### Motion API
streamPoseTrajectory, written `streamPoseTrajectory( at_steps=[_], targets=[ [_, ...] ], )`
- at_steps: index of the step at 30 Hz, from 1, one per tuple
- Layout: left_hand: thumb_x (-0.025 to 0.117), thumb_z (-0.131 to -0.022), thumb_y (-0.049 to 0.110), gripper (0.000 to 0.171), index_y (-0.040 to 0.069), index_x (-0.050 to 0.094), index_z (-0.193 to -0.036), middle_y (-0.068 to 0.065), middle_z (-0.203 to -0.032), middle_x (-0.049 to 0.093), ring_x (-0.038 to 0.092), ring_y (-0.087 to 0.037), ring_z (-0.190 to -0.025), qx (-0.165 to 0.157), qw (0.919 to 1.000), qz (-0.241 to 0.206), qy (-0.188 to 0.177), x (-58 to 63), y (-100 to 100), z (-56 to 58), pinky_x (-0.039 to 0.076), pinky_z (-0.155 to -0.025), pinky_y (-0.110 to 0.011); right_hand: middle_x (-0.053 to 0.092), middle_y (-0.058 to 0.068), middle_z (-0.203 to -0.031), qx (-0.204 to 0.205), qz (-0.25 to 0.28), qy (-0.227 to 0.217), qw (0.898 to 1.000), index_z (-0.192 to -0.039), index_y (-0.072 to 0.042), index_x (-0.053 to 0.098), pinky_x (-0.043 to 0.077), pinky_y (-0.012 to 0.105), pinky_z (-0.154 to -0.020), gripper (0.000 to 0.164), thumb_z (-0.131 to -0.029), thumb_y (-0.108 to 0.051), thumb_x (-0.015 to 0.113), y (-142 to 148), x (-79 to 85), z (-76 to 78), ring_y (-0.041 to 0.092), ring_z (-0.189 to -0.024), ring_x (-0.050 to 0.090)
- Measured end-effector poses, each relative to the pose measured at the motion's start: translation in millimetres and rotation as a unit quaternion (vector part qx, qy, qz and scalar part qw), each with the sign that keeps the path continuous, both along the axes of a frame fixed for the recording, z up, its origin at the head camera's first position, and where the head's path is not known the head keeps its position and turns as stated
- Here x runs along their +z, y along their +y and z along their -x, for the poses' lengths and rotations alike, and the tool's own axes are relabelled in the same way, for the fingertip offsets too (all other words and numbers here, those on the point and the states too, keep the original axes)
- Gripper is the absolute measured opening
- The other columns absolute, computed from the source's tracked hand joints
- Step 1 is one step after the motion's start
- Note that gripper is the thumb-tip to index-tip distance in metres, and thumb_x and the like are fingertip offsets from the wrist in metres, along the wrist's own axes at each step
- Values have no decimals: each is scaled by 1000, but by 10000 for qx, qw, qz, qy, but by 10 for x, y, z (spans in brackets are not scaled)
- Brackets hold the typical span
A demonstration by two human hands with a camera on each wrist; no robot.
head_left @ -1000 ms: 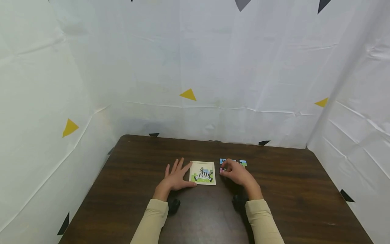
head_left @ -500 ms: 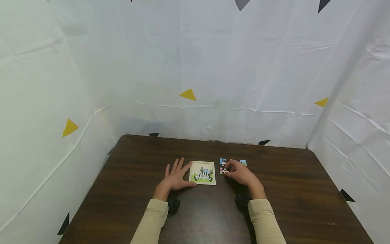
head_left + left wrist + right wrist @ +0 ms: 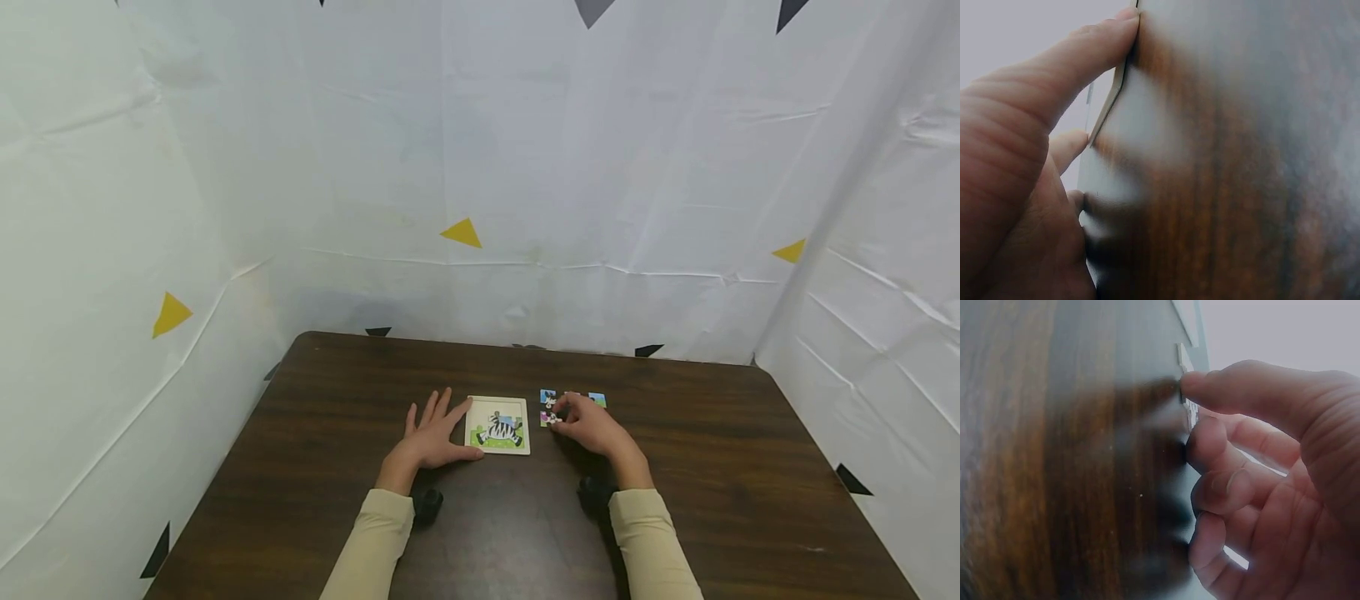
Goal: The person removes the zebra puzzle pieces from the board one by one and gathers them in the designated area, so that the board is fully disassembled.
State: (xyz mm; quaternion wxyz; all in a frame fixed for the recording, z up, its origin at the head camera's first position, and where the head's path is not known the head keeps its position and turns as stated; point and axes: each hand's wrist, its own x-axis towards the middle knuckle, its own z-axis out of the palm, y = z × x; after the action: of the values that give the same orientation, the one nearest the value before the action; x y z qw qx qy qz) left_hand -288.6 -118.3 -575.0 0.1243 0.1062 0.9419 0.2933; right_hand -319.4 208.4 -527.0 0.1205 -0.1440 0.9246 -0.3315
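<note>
Here's my left hand [image 3: 431, 443], fingers spread apart, thumb and forefinger touching the pale puzzle tray [image 3: 480, 411] with its part-filled zebra [image 3: 501, 428]! Just right of that, on the dark table [image 3: 712, 467], lies the pink-cornered piece [image 3: 546, 419], and my right hand [image 3: 596, 435] is down at it, thumb and fingers bent, though whether they're pinching I can't tell; a blue piece [image 3: 547, 397] sits right behind.

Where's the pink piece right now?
In the head view, the pink piece is just right of the board, at the fingertips of the right hand, on the near side of a blue piece.
</note>
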Motion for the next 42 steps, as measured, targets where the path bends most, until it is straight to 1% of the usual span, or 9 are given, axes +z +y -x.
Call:
streamPoseTrajectory(
  at_steps=[4, 8, 13, 18, 21, 23, 28, 35, 42],
  targets=[
    [80, -89, 64, 106, 36, 23, -174, -6, -184, -4, -9, -33, -170, -9, 10000, -11, 10, -4, 7, 1, -15, -131, -65, 65, 8, -83, -1, 62, 2, 10000, -126, 0, 67, 45, 33, -63, 28, -103, -14, 72, 14, 16, -11, 18, -69, 54],
    [80, -89, 64, 105, 36, 23, -173, -6, -184, -4, -9, -33, -170, -21, 10000, -25, 21, -15, 23, 13, -15, -131, -65, 65, 8, -84, -54, 164, 64, 9998, -124, 0, 67, 45, 33, -64, 24, -104, -14, 70, 11, 58, -30, 18, -69, 54],
    [80, -89, 65, 106, 36, 23, -173, -5, -184, -4, -9, -33, -170, -23, 10000, 9, 11, -25, 15, 36, -15, -131, -65, 67, 8, -88, 28, 247, 223, 9994, -122, -2, 67, 46, 34, -67, 21, -106, -16, 69, -130, 111, -40, 18, -73, 56],
    [78, -90, 66, 105, 36, 22, -174, -6, -184, -5, -9, -34, -170, -15, 10000, 36, 17, -21, -8, 46, -14, -131, -66, 69, 8, -92, 451, 124, 265, 9986, -124, -2, 69, 48, 35, -69, 24, -106, -18, 69, -401, 145, -64, 17, -76, 57],
    [77, -91, 66, 104, 36, 22, -174, -6, -184, -5, -10, -33, -170, -14, 10000, 43, -18, -13, -24, 40, -15, -131, -65, 66, 6, -89, 698, 70, 220, 9973, -124, -2, 70, 46, 34, -67, 25, -105, -18, 70, -555, 136, -74, 17, -73, 55],
    [77, -91, 66, 105, 35, 21, -174, -7, -184, -6, -11, -33, -170, -37, 10000, 32, -45, -4, -34, 32, -16, -131, -65, 64, 6, -84, 762, 73, 151, 9970, -123, -2, 70, 45, 33, -64, 25, -104, -18, 71, -637, 125, -78, 17, -69, 53],
    [77, -90, 67, 106, 33, 22, -174, -9, -184, -5, -11, -35, -170, -97, 9999, -12, -45, 12, -51, 5, -17, -130, -65, 64, 4, -81, 736, -9, -28, 9973, -124, -5, 70, 43, 31, -61, 25, -103, -18, 73, -771, 100, -82, 16, -64, 52],
    [77, -91, 67, 104, 34, 23, -174, -9, -184, -4, -10, -35, -170, -114, 9999, -10, -43, 48, -29, -50, -16, -130, -66, 67, 5, -86, 673, -188, -223, 9973, -124, -6, 69, 47, 32, -62, 27, -101, -19, 77, -845, 120, -96, 17, -68, 57],
    [76, -90, 68, 105, 35, 22, -174, -8, -184, -5, -11, -34, -170, -140, 9999, 1, -63, 58, -57, -47, -17, -130, -66, 68, 6, -87, 627, -206, -428, 9969, -122, -5, 67, 48, 33, -63, 25, -101, -16, 76, -912, 163, -113, 18, -69, 59]
  ],
)
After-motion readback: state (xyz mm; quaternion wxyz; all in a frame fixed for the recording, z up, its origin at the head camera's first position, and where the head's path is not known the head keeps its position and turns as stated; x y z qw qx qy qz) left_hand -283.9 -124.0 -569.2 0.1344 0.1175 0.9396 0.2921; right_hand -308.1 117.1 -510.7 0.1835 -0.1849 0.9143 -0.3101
